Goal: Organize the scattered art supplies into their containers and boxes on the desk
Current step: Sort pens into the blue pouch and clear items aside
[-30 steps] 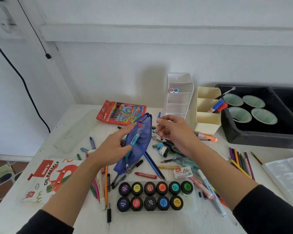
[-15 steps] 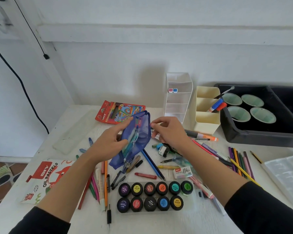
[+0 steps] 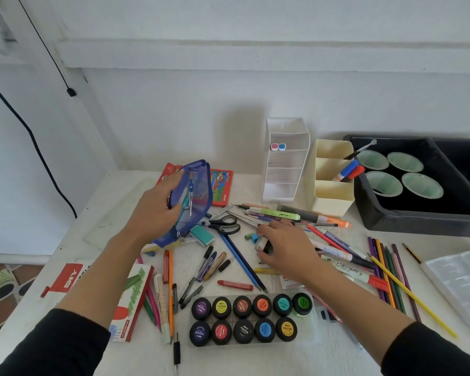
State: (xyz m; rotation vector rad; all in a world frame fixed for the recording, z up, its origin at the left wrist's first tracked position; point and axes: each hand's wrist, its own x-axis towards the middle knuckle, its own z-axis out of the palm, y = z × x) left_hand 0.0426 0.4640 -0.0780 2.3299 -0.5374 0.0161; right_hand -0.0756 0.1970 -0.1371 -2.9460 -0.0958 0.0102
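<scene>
Two hands are over the cluttered desk (image 3: 255, 358). The left hand (image 3: 158, 210) grips a blue mesh pouch (image 3: 198, 185), held up at the left, compass (image 3: 190, 196) inside. The right hand (image 3: 289, 249) curls round a small black-and-white item (image 3: 266, 245) among scattered pens.

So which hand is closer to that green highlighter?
Right. The right hand lies just in front of the green highlighter, near the scissors; the left hand is off to its left, holding the blue pouch.
</scene>
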